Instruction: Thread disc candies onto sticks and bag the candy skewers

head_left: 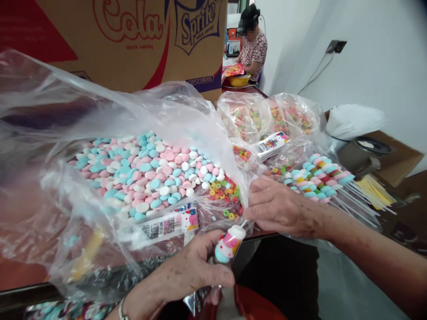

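My left hand (187, 275) is closed around a thin stick that carries a stack of white, pink and blue round candies (229, 243). My right hand (280, 209) hovers just above and right of that stack, fingers bent together, pinching at the stick's top end; what it grips is too small to make out. Behind them lies a big clear plastic bag (110, 133) of pink, blue and white candy discs (150, 173), with small coloured candy rings (227, 195) at its near edge.
Finished candy skewers (316, 180) lie in a row to the right, beside loose yellow sticks (375, 191). Bags of ring candy (267, 118) sit behind. A large printed cardboard box (140, 40) stands at the back. Another person (253, 46) sits far off by a yellow bowl (238, 81).
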### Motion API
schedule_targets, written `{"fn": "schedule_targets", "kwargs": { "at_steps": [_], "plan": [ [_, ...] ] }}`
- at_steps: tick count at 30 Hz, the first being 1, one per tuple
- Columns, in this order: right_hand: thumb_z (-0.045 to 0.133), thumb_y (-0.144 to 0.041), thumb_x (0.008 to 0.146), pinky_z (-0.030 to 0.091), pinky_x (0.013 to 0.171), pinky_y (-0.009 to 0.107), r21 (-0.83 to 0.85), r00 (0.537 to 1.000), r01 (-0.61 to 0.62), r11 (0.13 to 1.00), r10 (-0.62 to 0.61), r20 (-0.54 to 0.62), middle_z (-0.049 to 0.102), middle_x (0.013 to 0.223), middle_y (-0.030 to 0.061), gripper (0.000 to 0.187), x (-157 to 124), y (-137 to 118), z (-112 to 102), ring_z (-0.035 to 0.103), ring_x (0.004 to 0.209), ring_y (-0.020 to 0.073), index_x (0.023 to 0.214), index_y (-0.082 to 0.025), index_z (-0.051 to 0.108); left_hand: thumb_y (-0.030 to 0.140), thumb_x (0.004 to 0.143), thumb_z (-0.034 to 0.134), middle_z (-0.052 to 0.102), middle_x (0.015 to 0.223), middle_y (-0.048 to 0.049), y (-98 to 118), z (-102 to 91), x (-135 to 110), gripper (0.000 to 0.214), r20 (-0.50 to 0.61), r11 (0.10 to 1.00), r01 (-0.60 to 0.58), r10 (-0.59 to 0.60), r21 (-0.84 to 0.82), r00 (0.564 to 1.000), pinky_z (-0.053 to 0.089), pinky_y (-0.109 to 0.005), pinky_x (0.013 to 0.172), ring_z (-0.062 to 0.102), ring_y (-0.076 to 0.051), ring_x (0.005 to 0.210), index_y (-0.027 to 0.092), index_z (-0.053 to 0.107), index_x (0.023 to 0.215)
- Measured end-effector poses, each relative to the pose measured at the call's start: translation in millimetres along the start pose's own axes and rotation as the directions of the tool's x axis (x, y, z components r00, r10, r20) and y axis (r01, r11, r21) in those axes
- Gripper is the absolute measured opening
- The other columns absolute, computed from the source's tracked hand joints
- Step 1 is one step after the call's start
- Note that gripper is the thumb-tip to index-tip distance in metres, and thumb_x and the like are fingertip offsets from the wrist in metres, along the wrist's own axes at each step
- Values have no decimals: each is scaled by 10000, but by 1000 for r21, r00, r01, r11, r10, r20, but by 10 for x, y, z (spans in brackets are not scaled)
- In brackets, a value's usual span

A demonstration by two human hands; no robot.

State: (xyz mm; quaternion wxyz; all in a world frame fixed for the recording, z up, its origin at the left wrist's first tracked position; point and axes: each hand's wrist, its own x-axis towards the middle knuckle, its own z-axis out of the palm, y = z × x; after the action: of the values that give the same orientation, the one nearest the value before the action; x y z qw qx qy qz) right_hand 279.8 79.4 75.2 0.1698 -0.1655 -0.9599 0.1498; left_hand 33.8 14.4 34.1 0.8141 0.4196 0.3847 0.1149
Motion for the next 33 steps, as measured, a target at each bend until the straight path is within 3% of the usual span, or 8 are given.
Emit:
{"fn": "schedule_targets", "kwargs": {
  "at_steps": [5, 13, 17, 21, 25, 29, 31, 33],
  "plan": [
    [464, -231, 964, 292, 738, 336, -77, 1000, 18, 997, -17, 12, 592, 758, 43, 244, 15, 19, -175, 400, 756, 183, 809, -172, 644, 333, 684, 806, 548, 571, 66, 56, -52, -48, 347, 44, 988, 73, -79, 135, 996, 277, -110, 319, 387, -23, 381, 173, 528, 817],
    [462, -162, 916, 293, 693, 297, -10, 990, -141, 990, 141, 0, 527, 642, 9, 288, 64, -68, -96, 418, 703, 158, 645, -174, 559, 371, 674, 819, 539, 657, 73, -10, -52, 25, 598, -105, 990, -77, 90, 122, 990, 383, -139, 399, 439, -39, 447, 182, 554, 1177],
    [465, -141, 893, 289, 683, 302, -36, 990, -131, 991, 132, 44, 517, 585, -5, 304, 114, -102, -80, 405, 649, 146, 598, -176, 529, 350, 688, 818, 547, 671, 74, -26, -32, 67, 530, -95, 985, -90, 105, 146, 990, 397, -144, 421, 462, -47, 469, 196, 575, 1133],
    [501, -191, 921, 302, 717, 308, -39, 989, -18, 999, 24, 146, 582, 675, 11, 254, 174, -101, 106, 429, 690, 150, 681, -170, 580, 348, 672, 833, 552, 645, 73, -53, 20, 130, 456, -74, 988, -58, 69, 145, 995, 356, -139, 403, 481, -51, 460, 179, 583, 1014],
    [508, -224, 945, 299, 729, 306, -21, 992, 5, 1000, -2, 129, 577, 714, 5, 226, 166, -53, 214, 434, 737, 154, 747, -177, 605, 362, 668, 837, 598, 670, 52, -30, 55, 144, 503, -71, 990, -105, 112, 94, 991, 382, -151, 437, 516, -59, 472, 179, 576, 1058],
    [499, -242, 959, 330, 728, 307, -38, 993, 37, 999, -32, 113, 584, 725, 7, 219, 174, -33, 177, 447, 725, 153, 781, -187, 614, 466, 821, 680, 687, 755, -38, 61, 97, 115, 344, -112, 989, -150, 151, 9, 982, 440, -182, 495, 634, -115, 563, 150, 587, 923],
    [496, -245, 960, 382, 777, 314, -19, 999, 5, 1000, -4, 53, 627, 805, 29, 180, 194, -51, 170, 500, 784, 166, 861, -180, 631, 486, 881, 588, 703, 713, -62, 100, 131, 118, 352, -170, 988, -155, 150, -20, 974, 399, -165, 437, 629, -113, 507, 135, 593, 863],
    [485, -251, 962, 426, 873, 332, 8, 986, -124, 992, 124, -109, 657, 1005, 87, 201, 211, -84, 183, 552, 954, 194, 1083, -148, 609, 502, 887, 563, 698, 649, -62, 125, 165, 134, 388, -262, 983, -173, 151, -63, 953, 394, -163, 412, 604, -104, 449, 124, 600, 809]
  ]
}}
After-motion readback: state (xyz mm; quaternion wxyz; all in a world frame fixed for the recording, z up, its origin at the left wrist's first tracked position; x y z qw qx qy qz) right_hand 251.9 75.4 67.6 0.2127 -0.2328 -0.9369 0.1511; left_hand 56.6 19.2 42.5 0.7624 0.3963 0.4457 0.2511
